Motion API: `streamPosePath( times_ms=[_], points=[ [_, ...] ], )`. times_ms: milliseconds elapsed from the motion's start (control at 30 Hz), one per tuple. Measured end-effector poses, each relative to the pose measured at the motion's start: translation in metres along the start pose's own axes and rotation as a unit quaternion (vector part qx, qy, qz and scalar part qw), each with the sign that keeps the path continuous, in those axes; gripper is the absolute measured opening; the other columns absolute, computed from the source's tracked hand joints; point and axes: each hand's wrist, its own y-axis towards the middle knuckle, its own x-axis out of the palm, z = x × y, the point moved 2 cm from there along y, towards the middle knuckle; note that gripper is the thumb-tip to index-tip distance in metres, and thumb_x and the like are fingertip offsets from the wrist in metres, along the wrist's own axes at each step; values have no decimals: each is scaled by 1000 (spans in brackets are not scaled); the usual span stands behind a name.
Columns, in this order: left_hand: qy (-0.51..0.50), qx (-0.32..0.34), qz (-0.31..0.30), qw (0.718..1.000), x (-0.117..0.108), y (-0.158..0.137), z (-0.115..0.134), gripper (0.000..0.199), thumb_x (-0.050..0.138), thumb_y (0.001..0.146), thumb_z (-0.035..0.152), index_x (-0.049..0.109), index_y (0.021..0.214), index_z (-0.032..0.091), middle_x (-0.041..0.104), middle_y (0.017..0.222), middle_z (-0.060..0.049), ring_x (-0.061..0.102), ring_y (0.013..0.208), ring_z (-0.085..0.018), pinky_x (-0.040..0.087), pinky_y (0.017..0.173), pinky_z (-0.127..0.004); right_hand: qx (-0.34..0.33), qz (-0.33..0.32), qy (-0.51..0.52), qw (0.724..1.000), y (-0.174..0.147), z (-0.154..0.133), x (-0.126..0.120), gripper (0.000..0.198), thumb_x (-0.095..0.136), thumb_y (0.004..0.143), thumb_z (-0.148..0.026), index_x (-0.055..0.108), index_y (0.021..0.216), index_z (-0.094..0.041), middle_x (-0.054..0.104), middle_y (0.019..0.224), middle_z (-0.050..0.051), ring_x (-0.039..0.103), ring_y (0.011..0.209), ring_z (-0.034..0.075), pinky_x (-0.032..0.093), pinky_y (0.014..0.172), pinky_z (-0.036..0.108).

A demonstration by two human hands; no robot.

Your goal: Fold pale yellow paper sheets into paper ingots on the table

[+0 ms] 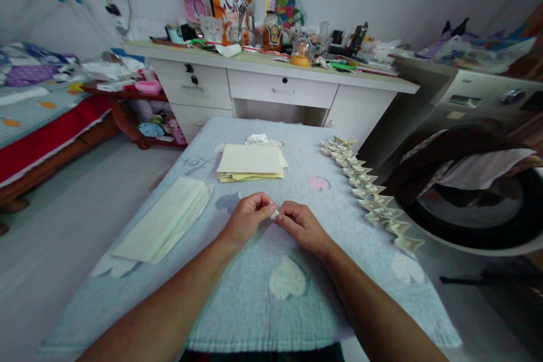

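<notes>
Both hands meet over the middle of the cloth-covered table [237, 305]. My left hand [250, 216] and my right hand [303, 226] pinch a small piece of folded paper [275, 214] between thumbs and fingers. Most of that paper is hidden by the fingers. Beyond the hands lies a stack of pale yellow paper sheets [250, 159]. To the left is a longer pile of thin whitish paper [165, 220]. Along the right side runs a row of several folded paper boats [373, 192], set close together.
A crumpled white tissue [257, 138] lies behind the yellow stack. At the back stands a cluttered white desk [284, 79]. A washing machine [479, 124] with its door open and clothes hanging out is on the right; a bed [51, 136] is on the left.
</notes>
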Motion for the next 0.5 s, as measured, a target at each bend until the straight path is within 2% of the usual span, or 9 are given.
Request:
streamPosePath(
  times_ms=[267, 500],
  points=[
    [-6, -4, -5, 1000, 4, -2, 1, 19, 65, 74, 31, 57, 67, 16, 49, 62, 3, 42, 59, -9, 33, 59, -22, -26, 22, -26, 999, 2, -9, -1, 30, 48, 89, -30, 48, 61, -18, 48, 62, -1, 46, 65, 12, 34, 66, 26],
    [4, -3, -3, 1000, 1, 0, 4, 18, 63, 76, 32, 60, 67, 16, 51, 58, 2, 43, 57, -10, 33, 56, -23, -6, 5, -32, 999, 0, -3, -5, 29, 48, 90, -31, 55, 66, -18, 54, 66, 0, 49, 68, 13, 37, 67, 26]
  ],
)
